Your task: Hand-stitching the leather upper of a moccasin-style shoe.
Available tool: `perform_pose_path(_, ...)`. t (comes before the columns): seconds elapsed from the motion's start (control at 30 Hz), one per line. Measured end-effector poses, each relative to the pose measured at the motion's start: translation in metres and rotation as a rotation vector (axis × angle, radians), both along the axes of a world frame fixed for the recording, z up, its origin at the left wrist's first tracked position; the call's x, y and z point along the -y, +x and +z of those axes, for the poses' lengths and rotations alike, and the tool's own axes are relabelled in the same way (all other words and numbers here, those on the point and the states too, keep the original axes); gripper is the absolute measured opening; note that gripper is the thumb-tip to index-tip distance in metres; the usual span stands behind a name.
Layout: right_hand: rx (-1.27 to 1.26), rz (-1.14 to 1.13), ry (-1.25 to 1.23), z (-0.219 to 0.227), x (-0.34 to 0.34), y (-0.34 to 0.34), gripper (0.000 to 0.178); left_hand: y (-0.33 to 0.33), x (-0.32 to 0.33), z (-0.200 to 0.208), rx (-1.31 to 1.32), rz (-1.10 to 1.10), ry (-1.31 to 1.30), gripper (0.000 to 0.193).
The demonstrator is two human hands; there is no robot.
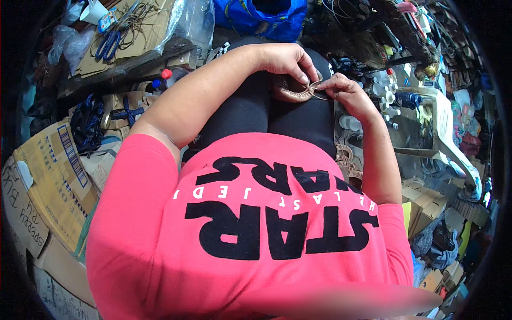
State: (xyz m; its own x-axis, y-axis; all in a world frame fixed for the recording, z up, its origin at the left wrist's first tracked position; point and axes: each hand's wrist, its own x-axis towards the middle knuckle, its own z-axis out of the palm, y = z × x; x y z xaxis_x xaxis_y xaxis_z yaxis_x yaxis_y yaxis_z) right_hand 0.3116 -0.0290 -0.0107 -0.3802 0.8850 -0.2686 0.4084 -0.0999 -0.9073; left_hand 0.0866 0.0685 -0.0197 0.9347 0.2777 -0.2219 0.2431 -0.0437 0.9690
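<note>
A brown leather shoe (pixel 294 96), its opening facing up, rests on my thighs in dark trousers. Over its far edge bends my left hand (pixel 290 60), fingers reaching into the opening and gripping the rim. At the shoe's right end my right hand (pixel 345 92) is closed in a pinch on a thin, light thread (pixel 320 96). The thread runs from the shoe's edge to my fingertips. Whether a needle is also between those fingers is too small to tell. My left hand hides part of the shoe's inside.
Blue-handled scissors (pixel 109 46) lie on cardboard at the far left, near a white cup (pixel 94 12). A blue bag (pixel 261 20) stands beyond my knees. Several bottles (pixel 385 88) crowd the right side. Cardboard boxes (pixel 53 181) are stacked at left; brown woven pieces (pixel 348 160) lie beside my right thigh.
</note>
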Motion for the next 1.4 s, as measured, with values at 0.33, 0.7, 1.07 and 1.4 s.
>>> perform_pose_path(0.33,0.071,-0.064,0.089,0.006,0.011,-0.018,0.02,0.002,-0.001,-0.001,-0.035,0.075,-0.013,0.023)
perform_pose_path(0.7,0.364,-0.109,0.404,0.025,0.04,-0.04,0.027,-0.046,0.038,0.004,0.071,0.518,0.794,0.035)
perform_pose_path(1.07,0.285,-0.144,0.302,0.01,0.042,-0.035,0.03,-0.047,0.067,0.002,-0.044,0.565,1.014,0.011)
perform_pose_path(1.4,0.083,-0.015,0.142,0.002,0.008,-0.014,0.041,-0.046,0.058,-0.006,-0.014,0.497,0.922,0.016)
